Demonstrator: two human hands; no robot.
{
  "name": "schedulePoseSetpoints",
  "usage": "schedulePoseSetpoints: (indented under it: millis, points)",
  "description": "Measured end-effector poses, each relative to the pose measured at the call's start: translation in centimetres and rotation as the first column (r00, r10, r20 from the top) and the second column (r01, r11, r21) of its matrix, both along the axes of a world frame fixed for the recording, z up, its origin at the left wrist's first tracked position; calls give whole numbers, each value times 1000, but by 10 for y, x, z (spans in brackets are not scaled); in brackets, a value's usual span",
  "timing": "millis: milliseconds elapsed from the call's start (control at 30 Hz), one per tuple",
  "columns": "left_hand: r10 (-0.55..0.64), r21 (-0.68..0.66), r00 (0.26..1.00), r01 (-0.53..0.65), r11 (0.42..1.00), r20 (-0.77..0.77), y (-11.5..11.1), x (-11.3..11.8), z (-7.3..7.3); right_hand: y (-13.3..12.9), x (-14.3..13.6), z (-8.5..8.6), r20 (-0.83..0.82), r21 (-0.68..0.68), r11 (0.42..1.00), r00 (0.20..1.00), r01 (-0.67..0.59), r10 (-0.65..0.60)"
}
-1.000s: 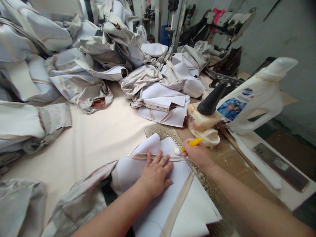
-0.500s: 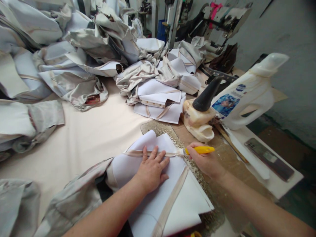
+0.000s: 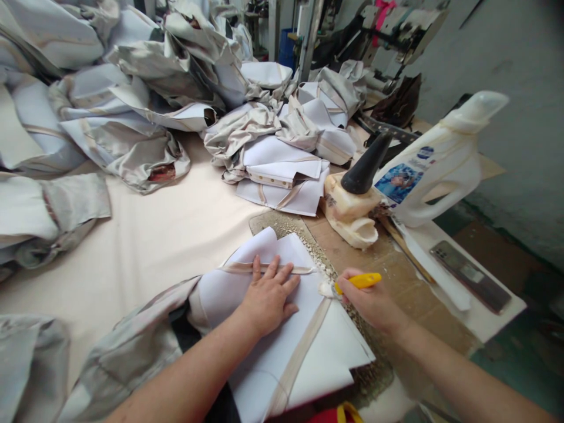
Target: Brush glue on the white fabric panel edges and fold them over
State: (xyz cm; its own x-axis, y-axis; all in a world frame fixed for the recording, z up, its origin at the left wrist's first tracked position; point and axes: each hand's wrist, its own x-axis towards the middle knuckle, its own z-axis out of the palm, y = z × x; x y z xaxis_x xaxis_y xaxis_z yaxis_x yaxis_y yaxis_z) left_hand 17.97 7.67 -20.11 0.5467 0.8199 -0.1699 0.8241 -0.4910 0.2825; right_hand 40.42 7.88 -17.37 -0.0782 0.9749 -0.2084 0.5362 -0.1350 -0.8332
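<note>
Yellow brush [image 3: 359, 281] pinched in the right hand [image 3: 369, 299], right of centre, its pale tip seemingly touching the edge of the white piece [image 3: 304, 311] at lower centre. Left hand [image 3: 269, 296] lies flat on that piece, fingers slightly spread, clamping nothing. White bottle [image 3: 440, 164] stands at right, beside the black cone [image 3: 367, 164].

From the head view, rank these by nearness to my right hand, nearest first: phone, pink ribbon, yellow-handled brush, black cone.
From the right hand:
1. Yellow-handled brush: held in it.
2. Phone, to its right, and black cone, beyond it: too close to call.
3. Pink ribbon: far back, on the machine.
</note>
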Motion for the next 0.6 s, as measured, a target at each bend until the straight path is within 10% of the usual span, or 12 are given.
schedulePoseSetpoints:
  millis: [600]
  points:
    - [-6,22,1000,6,1000,0,1,1,-1,-13,17,9,79,121,977,983,-173,164]
